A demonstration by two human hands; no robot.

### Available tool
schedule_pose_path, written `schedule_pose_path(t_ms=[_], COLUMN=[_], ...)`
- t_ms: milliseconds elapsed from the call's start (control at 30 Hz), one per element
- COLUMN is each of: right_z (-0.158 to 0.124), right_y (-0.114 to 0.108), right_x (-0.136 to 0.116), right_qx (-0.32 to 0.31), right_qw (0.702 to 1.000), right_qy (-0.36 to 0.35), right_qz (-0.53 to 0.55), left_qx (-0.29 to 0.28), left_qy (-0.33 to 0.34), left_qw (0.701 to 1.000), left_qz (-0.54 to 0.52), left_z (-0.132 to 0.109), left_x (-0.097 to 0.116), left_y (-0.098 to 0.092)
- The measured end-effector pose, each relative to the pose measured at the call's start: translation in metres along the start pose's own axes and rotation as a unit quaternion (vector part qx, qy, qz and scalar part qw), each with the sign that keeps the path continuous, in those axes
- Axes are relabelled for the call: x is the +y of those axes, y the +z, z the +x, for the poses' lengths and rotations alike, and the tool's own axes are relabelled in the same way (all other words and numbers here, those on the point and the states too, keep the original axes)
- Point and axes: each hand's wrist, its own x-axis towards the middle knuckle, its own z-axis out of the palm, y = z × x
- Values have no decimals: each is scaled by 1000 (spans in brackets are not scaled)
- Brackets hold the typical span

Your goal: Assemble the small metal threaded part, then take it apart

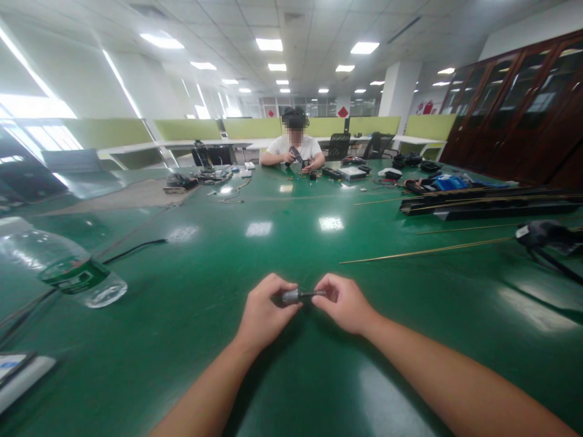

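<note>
Over the green table (291,243), a small grey cylinder (290,296) with a thin dark shaft (306,294) lies level between my hands. My left hand (266,312) is closed around the grey cylinder, thumb below and forefinger above. From the other side, my right hand (345,301) pinches the shaft's far end, where a little metallic part (320,292) shows at the fingertips. The exact kind of tool or part cannot be made out.
A clear plastic bottle (75,276) with a green label lies tilted at left. Long brass-coloured rods (423,250) and black trays (483,205) lie at right. Across the table a person (294,145) in a white top holds a dark tool among scattered parts.
</note>
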Motion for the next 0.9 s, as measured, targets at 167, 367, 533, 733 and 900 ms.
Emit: schedule_pose_path(t_ms=[167, 367, 533, 733, 900], right_z=[0, 0, 0, -2, -1], right_y=[0, 1, -2, -4, -2], right_x=[0, -1, -1, -1, 2], right_qx=[6, 7, 32, 67, 59], right_qw=[1000, 1000, 999, 978, 978], right_qy=[4, 6, 8, -38, 13], right_qz=[5, 7, 22, 192, 202], left_qx=[12, 21, 33, 93, 135], left_qy=[6, 5, -5, -142, -240], left_qw=[1000, 1000, 999, 985, 938], left_qz=[-1, -1, 1, -12, -209], left_z=[0, 1, 1, 4, 9], left_x=[0, 0, -2, -10, -15], left_y=[0, 0, -1, -3, 0])
